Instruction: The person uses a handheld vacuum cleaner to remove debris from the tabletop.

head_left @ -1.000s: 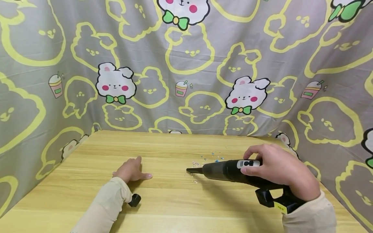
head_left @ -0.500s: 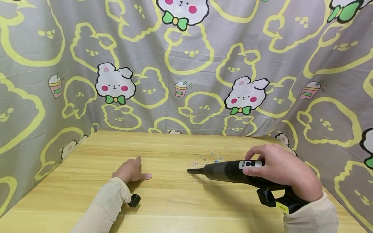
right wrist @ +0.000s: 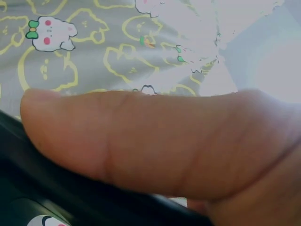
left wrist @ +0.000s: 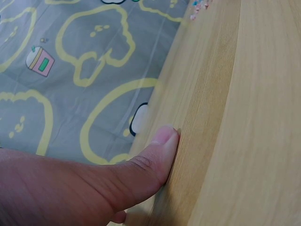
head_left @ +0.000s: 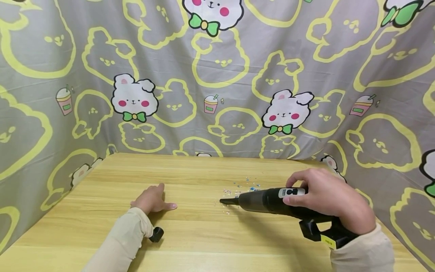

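My right hand [head_left: 334, 200] grips a black handheld vacuum cleaner [head_left: 258, 200] with a narrow nozzle, its thumb beside the silver button panel. The nozzle tip points left and down, among small paper-like scraps [head_left: 227, 192] in white, pink and blue on the table. Close up in the right wrist view, the thumb [right wrist: 141, 141] lies along the dark body of the vacuum. My left hand [head_left: 151, 199] rests on the table to the left of the scraps, thumb out to the side, holding nothing. In the left wrist view its thumb [left wrist: 150, 160] touches the wood.
The light wooden table [head_left: 190, 238] reaches back to a grey curtain [head_left: 183, 64] with yellow outlines and white cartoon animals, which also hangs along both sides. More blue bits [head_left: 252, 188] lie behind the vacuum. A black wrist device [head_left: 157, 234] sits at the left cuff.
The vacuum's nozzle tip has shifted slightly to the right and a little toward me, with the right hand moving slightly right. The left hand stays in place.
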Demonstrator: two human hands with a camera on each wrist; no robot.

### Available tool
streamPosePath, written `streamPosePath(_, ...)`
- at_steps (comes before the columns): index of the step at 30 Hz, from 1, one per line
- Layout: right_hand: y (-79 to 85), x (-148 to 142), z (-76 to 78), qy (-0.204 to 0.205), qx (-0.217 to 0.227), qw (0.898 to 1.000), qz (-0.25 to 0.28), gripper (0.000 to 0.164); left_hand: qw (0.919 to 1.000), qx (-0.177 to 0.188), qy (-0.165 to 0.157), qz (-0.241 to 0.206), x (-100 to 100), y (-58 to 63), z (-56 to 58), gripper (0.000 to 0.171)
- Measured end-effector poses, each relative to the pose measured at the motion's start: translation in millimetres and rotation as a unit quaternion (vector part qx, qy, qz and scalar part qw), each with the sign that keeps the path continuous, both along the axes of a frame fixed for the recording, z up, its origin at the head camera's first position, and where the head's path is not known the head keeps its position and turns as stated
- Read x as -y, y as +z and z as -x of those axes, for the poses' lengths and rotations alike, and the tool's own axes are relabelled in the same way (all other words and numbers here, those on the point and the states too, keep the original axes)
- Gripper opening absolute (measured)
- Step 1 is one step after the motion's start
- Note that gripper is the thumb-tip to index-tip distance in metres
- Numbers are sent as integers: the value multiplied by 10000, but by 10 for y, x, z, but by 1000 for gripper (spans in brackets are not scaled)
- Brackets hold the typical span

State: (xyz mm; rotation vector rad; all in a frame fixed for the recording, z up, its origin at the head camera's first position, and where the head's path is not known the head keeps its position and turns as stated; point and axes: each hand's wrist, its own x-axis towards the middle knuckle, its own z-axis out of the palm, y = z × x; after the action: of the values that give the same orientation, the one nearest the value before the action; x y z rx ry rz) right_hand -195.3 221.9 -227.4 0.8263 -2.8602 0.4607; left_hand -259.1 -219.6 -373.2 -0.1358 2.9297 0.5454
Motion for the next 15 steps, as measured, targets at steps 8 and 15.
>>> streamPosePath(8, -3, 10, 13, -92, 26, 9999, -57, 30, 10000, 24, 9, -24, -14, 8, -11, 112)
streamPosePath(15, 0, -25, 39, -54, -111, 9999, 51, 27, 10000, 3, -16, 22, -11, 12, -6, 113)
